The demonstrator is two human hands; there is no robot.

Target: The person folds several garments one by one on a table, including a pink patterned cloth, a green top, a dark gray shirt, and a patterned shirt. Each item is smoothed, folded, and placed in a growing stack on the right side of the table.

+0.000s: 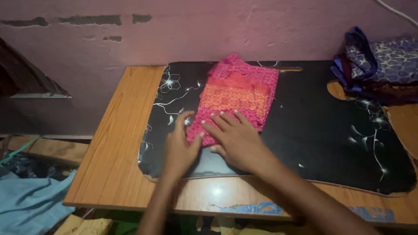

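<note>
A head-worn camera looks down on a wooden table pushed against a pink wall. A black mat with white flower patterns covers most of the tabletop. On the mat's left half lies a folded pink and orange cloth, its layers stacked into a tidy rectangle. Both hands rest at the near end of this cloth. The left hand is open and slightly blurred, fingers curled against the cloth's near-left corner, seemingly keeping the edge aligned; it grips nothing. The right hand lies flat, fingers spread, palm down on the cloth's near edge, apparently pressing the fold flat. To the far right of the cloth, at the table's back corner, sits a heap of blue and purple patterned fabric. Left of the table, below it, light blue cloth lies crumpled.
</note>
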